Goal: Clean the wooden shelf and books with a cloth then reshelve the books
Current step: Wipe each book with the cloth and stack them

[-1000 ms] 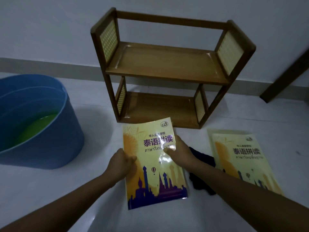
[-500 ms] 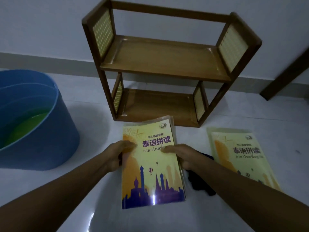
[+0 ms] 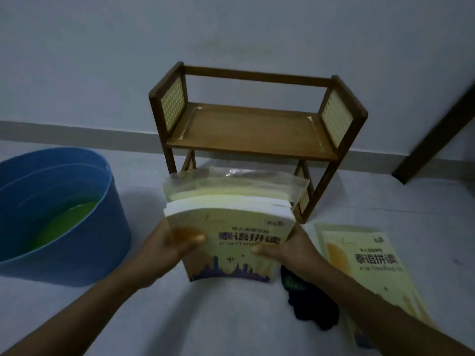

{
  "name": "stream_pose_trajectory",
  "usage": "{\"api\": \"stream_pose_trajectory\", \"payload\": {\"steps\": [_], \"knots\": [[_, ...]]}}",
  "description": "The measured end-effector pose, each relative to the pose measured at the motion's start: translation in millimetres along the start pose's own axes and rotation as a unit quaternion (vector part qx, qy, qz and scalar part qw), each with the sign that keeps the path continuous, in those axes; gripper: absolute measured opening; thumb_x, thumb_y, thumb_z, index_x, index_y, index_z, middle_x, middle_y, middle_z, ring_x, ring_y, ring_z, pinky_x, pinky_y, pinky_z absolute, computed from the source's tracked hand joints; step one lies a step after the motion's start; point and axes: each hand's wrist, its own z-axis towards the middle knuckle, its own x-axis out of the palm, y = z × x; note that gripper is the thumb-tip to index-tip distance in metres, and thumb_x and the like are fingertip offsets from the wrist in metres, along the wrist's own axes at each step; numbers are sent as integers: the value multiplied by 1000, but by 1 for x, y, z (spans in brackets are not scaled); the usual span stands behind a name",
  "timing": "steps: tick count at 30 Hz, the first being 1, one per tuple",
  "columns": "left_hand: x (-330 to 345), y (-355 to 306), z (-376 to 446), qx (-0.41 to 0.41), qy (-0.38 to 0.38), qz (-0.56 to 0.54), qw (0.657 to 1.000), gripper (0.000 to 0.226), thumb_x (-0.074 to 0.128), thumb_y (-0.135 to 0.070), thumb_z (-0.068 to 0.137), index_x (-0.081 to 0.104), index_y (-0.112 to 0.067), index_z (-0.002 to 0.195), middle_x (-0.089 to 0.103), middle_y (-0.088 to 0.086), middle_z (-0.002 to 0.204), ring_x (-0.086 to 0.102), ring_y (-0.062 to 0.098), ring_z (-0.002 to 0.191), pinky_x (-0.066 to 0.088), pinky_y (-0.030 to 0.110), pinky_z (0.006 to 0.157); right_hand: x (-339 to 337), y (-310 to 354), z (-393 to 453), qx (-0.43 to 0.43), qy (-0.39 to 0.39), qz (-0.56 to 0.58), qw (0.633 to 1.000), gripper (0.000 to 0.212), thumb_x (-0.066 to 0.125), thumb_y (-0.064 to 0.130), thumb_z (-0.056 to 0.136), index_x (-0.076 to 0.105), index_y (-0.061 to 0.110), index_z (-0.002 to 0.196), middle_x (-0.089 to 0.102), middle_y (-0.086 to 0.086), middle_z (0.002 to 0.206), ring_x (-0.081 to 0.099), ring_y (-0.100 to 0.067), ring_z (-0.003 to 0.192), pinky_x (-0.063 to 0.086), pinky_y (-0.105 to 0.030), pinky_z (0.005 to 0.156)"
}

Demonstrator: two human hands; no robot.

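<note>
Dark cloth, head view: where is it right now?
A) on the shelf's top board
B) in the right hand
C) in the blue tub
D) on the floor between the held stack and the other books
D: the dark cloth lies on the floor, right of the stack of books gripped by the left hand and right hand, and left of the flat books.

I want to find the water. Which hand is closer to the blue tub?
The left. The left hand grips the left edge of the book stack, on the side facing the blue tub. The right hand grips the stack's right edge, farther from it.
</note>
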Motion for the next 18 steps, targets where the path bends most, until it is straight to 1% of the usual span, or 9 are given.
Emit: {"api": "stream_pose_trajectory", "payload": {"steps": [2,5,7,9,10,12,15,16,18], "knots": [[2,9,-2,15,1,19,1000,44,75,-30,79,56,-24,118,69,-12,112,66,10,105,59,26,77,1,-11,-1,7,-10,-2,1000,64,84,-3,66,54,4,123,71,-6,111,70,-17,100,60,-35,79],[5,27,-6,34,9,49,998,52,77,-30,77,54,-21,123,67,-13,117,65,8,106,57,21,76,1,-31,-7,23,-11,0,1000,65,82,-6,67,52,7,123,73,3,105,69,-13,100,59,-27,75],[8,43,-8,20,23,56,998,63,81,-30,70,53,-18,125,66,-8,119,65,12,107,58,25,77,2,-42,-12,47,6,3,999,64,77,-12,69,49,0,126,74,13,101,70,-7,96,57,-20,70],[13,57,-11,-9,16,44,999,64,88,-30,63,57,-19,119,69,-8,114,68,15,102,58,25,74,5,-49,-15,60,27,8,998,63,72,-18,71,46,-3,127,72,23,96,69,0,92,55,-16,66],[17,60,-13,-12,4,42,999,64,88,-37,61,59,-20,115,70,-9,111,68,15,99,58,23,71,6,-50,-15,62,29,14,998,61,71,-18,72,46,-3,126,72,25,95,69,1,92,54,-15,66],[21,60,-11,-11,-14,40,999,67,86,-54,52,63,-27,110,71,-11,107,69,14,96,58,23,69,4,-49,-15,64,20,20,998,57,72,-16,73,50,0,123,73,23,93,69,1,91,54,-15,67],[17,32,-8,-4,18,20,1000,54,83,-47,51,67,-47,102,70,-17,109,68,9,100,58,21,71,5,-52,-13,68,-2,12,998,56,77,-8,72,55,2,123,74,9,98,70,-4,94,55,-18,68],[10,18,-6,5,36,34,999,59,84,-49,50,65,-46,106,69,-17,113,66,9,104,58,22,73,5,-51,-13,68,-4,9,998,57,78,-6,72,55,4,123,72,6,103,69,-5,95,56,-19,69],[-8,-21,4,25,69,91,993,81,82,-62,49,56,-39,122,64,-17,120,63,7,109,58,27,78,2,-51,-10,72,-2,0,997,57,79,-2,73,55,6,124,71,5,107,69,-6,98,56,-20,71]]}}
